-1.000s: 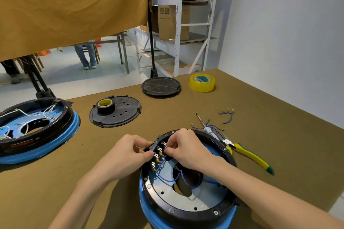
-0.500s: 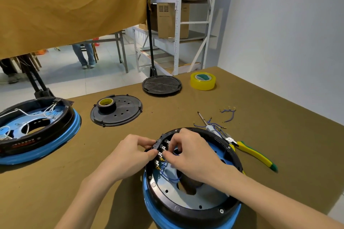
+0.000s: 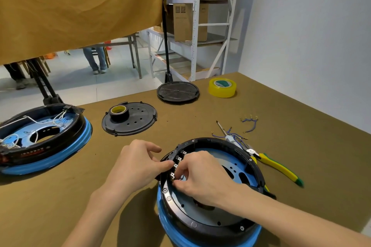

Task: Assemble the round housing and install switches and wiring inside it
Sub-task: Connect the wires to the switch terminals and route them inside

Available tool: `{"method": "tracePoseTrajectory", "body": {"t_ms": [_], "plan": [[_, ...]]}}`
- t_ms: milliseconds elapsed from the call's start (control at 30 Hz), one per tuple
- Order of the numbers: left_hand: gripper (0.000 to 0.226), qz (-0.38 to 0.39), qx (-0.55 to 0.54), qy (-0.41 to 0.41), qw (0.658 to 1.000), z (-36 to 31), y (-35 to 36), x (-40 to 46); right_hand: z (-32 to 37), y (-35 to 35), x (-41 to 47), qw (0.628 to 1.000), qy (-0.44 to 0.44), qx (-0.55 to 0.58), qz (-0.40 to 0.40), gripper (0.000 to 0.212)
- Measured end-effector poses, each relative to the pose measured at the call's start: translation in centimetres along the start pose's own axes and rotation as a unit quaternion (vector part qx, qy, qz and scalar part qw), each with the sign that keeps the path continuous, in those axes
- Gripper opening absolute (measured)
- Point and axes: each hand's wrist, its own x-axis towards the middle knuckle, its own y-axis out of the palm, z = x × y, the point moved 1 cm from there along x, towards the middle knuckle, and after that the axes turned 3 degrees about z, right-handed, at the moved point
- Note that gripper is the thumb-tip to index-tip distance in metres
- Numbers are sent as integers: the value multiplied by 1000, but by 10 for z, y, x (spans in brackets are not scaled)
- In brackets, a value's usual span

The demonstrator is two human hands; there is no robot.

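Observation:
A round black housing point(image 3: 230, 224) with a blue band stands at the table's near edge. A row of small switches point(image 3: 177, 163) sits inside its left wall. My left hand point(image 3: 138, 164) grips that wall from outside, thumb pressed at the switches. My right hand point(image 3: 200, 176) reaches inside the housing and pinches at the lowest switch; what its fingertips hold is hidden. Loose blue wires point(image 3: 249, 124) with ring terminals lie beyond the housing on the right.
A second wired housing point(image 3: 40, 138) sits far left. A black cover plate point(image 3: 136, 120) carries a black tape roll point(image 3: 118, 112). Another black lid point(image 3: 177, 91) and yellow tape point(image 3: 222, 87) lie at the back. Yellow-green pliers point(image 3: 279, 168) and a screwdriver point(image 3: 226, 134) lie right.
My right hand has moved down the row of switches to the lowest one. The blue wires seen inside the housing are now covered by that hand. My left hand keeps its grip.

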Motion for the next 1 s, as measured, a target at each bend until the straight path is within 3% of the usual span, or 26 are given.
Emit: {"method": "tracePoseTrajectory", "body": {"t_ms": [233,400,500,567,600,700,800,1000], "plan": [[28,-28,55,-2,998,-8,2,-6,3,7,5,999,14,-16,35,11],[32,-36,145,17,989,-19,9,-16,-3,-17,4,997,0,21,75,14],[37,-79,179,102,975,-31,14,-25,-35,-43,-5,997,9,53,-55,11],[32,-34,138,181,973,-42,21,-32,-65,-55,-12,985,51,6,-166,11],[30,16,115,213,970,-47,27,-35,-79,-57,-16,979,90,2,-182,13],[36,145,100,272,946,-63,51,-40,-108,-47,-21,974,184,60,-115,25],[44,155,119,300,934,-71,68,-36,-114,-40,-20,975,179,76,-107,37],[33,158,175,359,903,-78,81,-24,-120,-40,-10,969,177,129,-114,37]]}}
